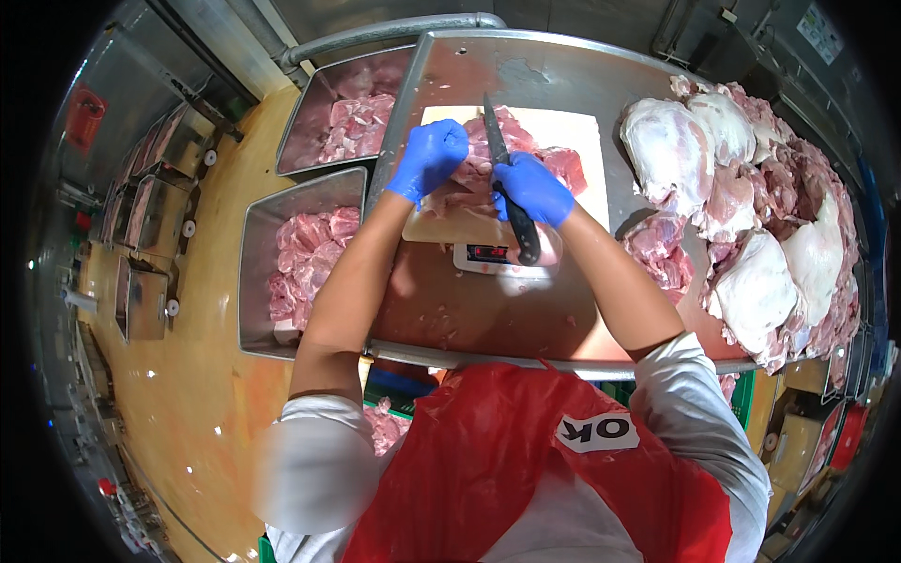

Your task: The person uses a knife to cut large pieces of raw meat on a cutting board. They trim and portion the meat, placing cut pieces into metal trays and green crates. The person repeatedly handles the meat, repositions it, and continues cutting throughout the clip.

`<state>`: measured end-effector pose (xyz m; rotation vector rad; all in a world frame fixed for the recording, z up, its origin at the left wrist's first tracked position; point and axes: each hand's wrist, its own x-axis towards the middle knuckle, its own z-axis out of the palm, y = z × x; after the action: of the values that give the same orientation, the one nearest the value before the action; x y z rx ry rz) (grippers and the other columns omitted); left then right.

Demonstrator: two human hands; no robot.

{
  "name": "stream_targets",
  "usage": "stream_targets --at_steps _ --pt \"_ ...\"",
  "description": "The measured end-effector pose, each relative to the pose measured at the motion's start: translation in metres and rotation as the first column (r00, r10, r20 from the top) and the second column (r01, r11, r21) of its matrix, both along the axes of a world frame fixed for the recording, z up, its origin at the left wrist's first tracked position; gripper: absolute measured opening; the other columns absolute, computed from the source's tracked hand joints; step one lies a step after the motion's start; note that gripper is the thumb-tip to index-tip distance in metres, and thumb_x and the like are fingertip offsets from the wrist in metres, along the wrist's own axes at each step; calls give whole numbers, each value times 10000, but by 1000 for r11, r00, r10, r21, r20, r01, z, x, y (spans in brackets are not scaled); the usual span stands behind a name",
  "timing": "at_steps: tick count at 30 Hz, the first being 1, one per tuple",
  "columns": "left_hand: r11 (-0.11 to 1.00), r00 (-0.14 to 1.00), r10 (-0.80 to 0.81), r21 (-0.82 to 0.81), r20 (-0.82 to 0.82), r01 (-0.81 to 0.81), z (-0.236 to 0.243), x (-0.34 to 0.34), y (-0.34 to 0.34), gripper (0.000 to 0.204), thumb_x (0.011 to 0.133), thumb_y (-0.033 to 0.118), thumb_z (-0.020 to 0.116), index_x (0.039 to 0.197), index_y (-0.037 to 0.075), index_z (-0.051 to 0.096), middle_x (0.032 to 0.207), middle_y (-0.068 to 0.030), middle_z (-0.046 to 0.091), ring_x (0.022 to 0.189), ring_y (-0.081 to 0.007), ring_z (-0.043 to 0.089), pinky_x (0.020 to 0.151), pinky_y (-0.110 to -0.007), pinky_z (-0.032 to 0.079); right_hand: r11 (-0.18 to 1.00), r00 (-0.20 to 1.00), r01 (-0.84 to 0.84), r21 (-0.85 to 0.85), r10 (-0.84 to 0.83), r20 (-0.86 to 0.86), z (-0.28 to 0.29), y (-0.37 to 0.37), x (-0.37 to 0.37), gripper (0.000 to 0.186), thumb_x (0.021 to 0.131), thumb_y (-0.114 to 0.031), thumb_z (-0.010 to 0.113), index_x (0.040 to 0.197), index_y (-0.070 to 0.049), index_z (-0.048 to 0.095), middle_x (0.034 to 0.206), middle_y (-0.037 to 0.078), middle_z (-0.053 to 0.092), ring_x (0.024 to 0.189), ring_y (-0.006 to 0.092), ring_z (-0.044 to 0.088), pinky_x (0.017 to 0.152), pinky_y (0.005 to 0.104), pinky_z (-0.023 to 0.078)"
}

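A white cutting board (582,141) lies on the steel table with raw pink meat (516,131) spread over it. My right hand (537,188), in a blue glove, is wrapped round the black handle of a knife (495,131). Its blade points away from me, above the meat. At the left side of the board my left hand (430,158), also gloved in blue, is closed in a fist beside the meat. Whatever its fingers may hold is hidden. Between the board and me sits a small white scale (477,266) with a lit display, partly covered by the board and knife handle.
A large pile of meat with pale skin (751,281) covers the table's right side, with smaller pink pieces (662,249) beside it. Left of the table stand two steel tubs of cut meat, a far tub (291,150) and a near tub (249,328). A metal pipe (394,30) runs behind.
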<state>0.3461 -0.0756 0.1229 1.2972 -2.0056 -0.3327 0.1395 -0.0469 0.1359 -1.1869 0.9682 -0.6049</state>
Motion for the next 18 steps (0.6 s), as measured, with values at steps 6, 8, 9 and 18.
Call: stream_targets --at_steps 6,8,9,18 --pt "970 968 -10 235 -249 71 11 2 9 73 731 75 659 716 6 641 666 -27 625 631 -99 571 594 -267 468 994 977 -106 8 106 -183 2 6 18 232 927 -142 430 799 11 548 654 101 568 498 177 577 480 306 507" --pt "949 913 48 304 -404 85 -10 13 -1 84 735 74 665 686 12 638 667 -22 622 626 -93 570 584 -255 460 958 928 -248 -141 193 -319 0 49 17 205 931 -141 417 850 11 528 678 104 568 497 184 573 489 314 512" --pt "948 894 40 300 -445 107 -15 16 -2 92 739 71 668 675 12 635 665 -25 620 622 -92 569 579 -252 457 940 908 -282 -192 197 -371 -4 69 17 192 935 -143 413 876 9 516 691 106 567 496 189 571 494 318 515" --pt "917 779 14 319 -627 240 15 28 20 78 759 55 712 729 3 661 681 -28 623 609 -92 564 571 -247 460 927 933 -255 -276 161 -322 -3 19 71 195 836 -56 494 964 1 629 677 153 610 530 234 615 512 364 520"
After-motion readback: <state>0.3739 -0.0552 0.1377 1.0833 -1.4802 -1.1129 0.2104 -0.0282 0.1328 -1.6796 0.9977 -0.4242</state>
